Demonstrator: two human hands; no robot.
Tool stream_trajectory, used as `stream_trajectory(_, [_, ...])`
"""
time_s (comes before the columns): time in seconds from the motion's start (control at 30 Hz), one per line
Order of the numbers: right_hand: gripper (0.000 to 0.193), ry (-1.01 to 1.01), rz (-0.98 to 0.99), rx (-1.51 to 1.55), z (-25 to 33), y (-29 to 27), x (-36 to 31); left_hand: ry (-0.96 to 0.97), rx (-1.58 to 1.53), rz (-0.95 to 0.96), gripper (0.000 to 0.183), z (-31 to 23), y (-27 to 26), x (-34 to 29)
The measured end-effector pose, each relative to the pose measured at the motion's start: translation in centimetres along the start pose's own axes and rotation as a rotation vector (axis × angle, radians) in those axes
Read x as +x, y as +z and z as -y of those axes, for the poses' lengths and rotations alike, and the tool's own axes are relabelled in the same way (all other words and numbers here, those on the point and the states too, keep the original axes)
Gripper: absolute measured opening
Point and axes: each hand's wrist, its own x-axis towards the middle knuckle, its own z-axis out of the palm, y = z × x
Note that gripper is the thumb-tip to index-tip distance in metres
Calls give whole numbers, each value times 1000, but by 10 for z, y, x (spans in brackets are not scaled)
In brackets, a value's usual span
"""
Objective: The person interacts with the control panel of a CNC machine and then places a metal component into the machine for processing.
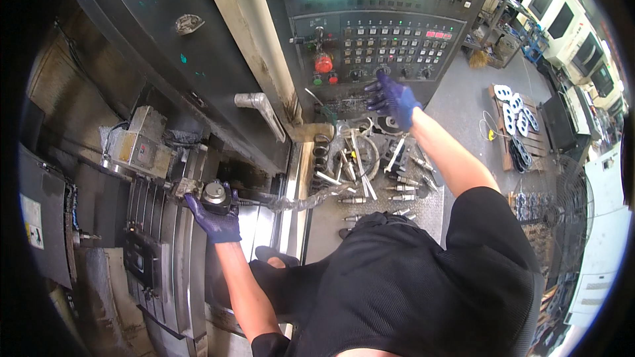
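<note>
My left hand point(222, 223), in a dark purple glove, is wrapped round a black handwheel pendant with a round silver dial point(213, 191). I hold it inside the machine, beside a metal block on the ribbed machine table point(147, 208). A grimy coiled cable point(301, 202) leads off from the pendant to the right. My right hand point(397, 101), gloved in blue-purple, is stretched out in front of the control panel point(403, 43). Its fingers are apart, closest to the rotary knobs in the panel's lower row. Whether a fingertip touches a knob, I cannot tell.
Several tool holders point(405, 188) and loose hand tools lie on a metal bench below the panel. The machine door point(192, 46) with its handle point(260, 114) stands at left. On the right, a wooden pallet point(539, 133) carries metal parts, near a fan point(555, 205).
</note>
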Motion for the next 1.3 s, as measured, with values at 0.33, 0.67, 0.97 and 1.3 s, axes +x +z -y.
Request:
stream_trajectory(0.33, [34,194,431,881,-51,26,92,-27,0,27,56,-2,-10,5])
stream_trajectory(0.67, [13,25,108,779,-66,32,102,-16,-34,6,53,-7,-7,2])
stream_trajectory(0.97, [28,29,-56,411,-53,40,77,-23,-17,-9,57,-4,-6,3])
stream_trajectory(1.3, [36,-638,-310,214,50,-50,36,-3,35,120,48,2,-10,11])
